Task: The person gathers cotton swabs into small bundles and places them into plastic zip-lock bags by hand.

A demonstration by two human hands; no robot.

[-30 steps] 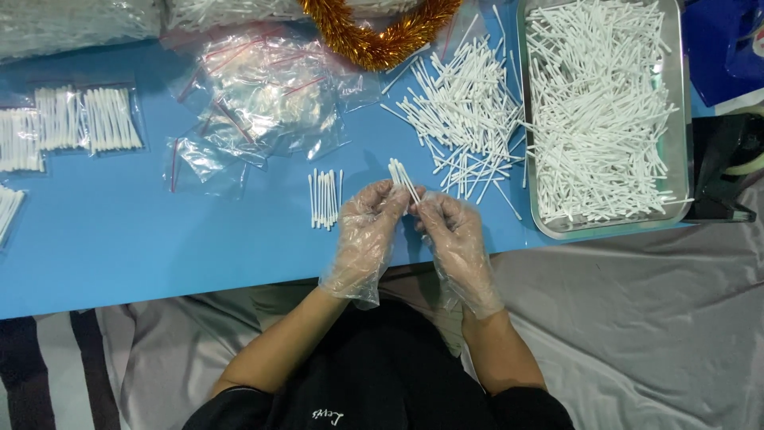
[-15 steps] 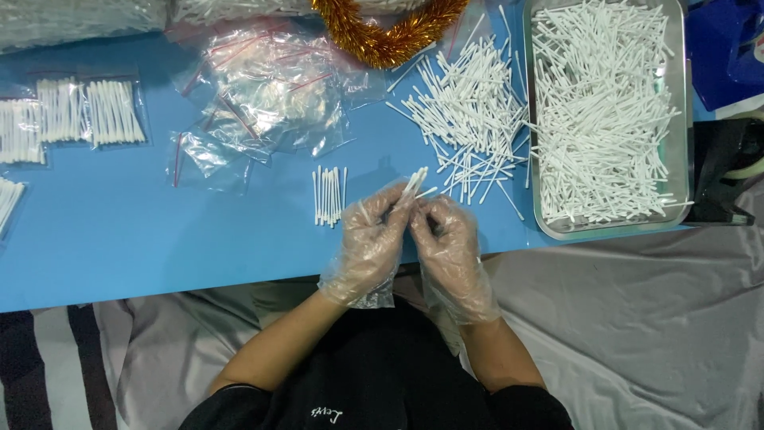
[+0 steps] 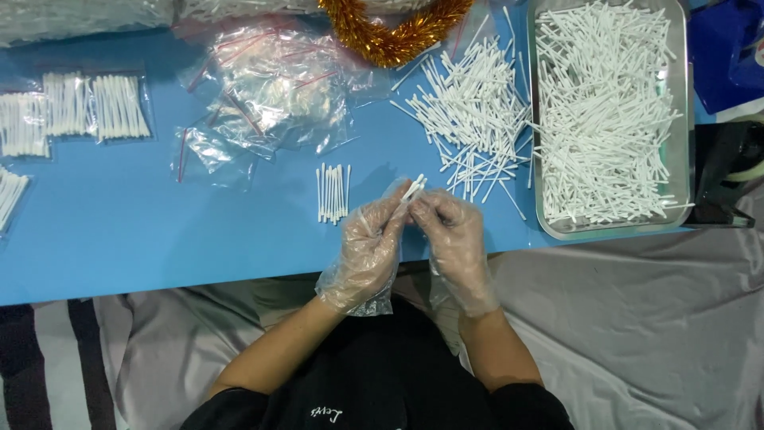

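Both my hands wear clear plastic gloves and meet at the near edge of the blue table (image 3: pixel 159 239). My left hand (image 3: pixel 368 247) and my right hand (image 3: pixel 454 239) together pinch a small bunch of white sticks (image 3: pixel 414 188), whose tips poke up between the fingers. Just left of my hands a short row of white sticks (image 3: pixel 333 193) lies side by side on the table. A loose heap of white sticks (image 3: pixel 473 111) lies beyond my right hand.
A metal tray (image 3: pixel 683 119) full of white sticks stands at the right. Empty clear bags (image 3: pixel 270 95) lie in the middle, filled bags of sticks (image 3: pixel 76 111) at the left. Gold tinsel (image 3: pixel 390 36) lies at the far edge. A dark object (image 3: pixel 728 183) sits beside the tray.
My hands have stayed together at the table edge, shifting the bunch of sticks slightly between the fingers. Nothing else on the table has moved.
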